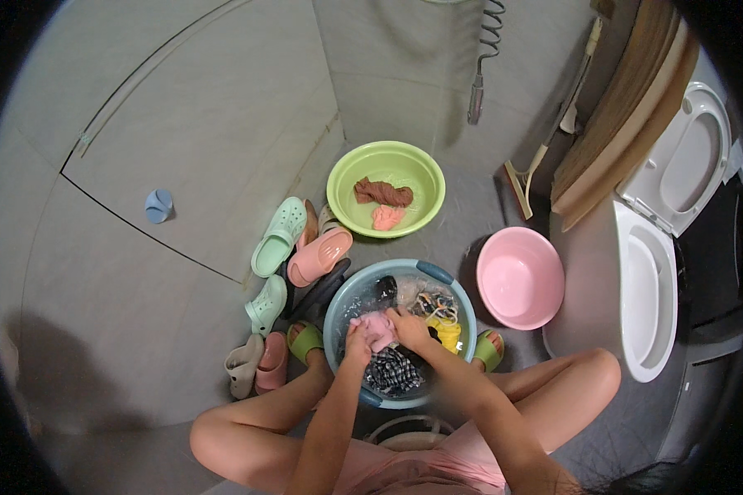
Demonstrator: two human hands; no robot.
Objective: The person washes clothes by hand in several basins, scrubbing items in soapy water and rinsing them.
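A blue-grey plastic basin point(339, 291) with darker handles stands on the floor between my feet, holding water and several pieces of clothing. Between my hands is a pink cloth point(379, 329), with my left hand point(358, 346) gripping its left side. My right hand point(410, 329) has hold of its upper right part; its fingertips are partly hidden. Below the pink cloth lies a black-and-white checked garment point(394, 372). To the right are a yellow cloth point(447, 335) and a patterned garment point(434, 304) with a white cord. A black item point(386, 288) floats near the far rim.
Beyond stands a green basin point(433, 213) with brown and coral cloths. A pink basin point(520, 278) sits to the right, beside a toilet point(647, 309) with its lid up. Clogs and slides point(280, 238) crowd the left wall. A floor squeegee point(535, 167) leans behind.
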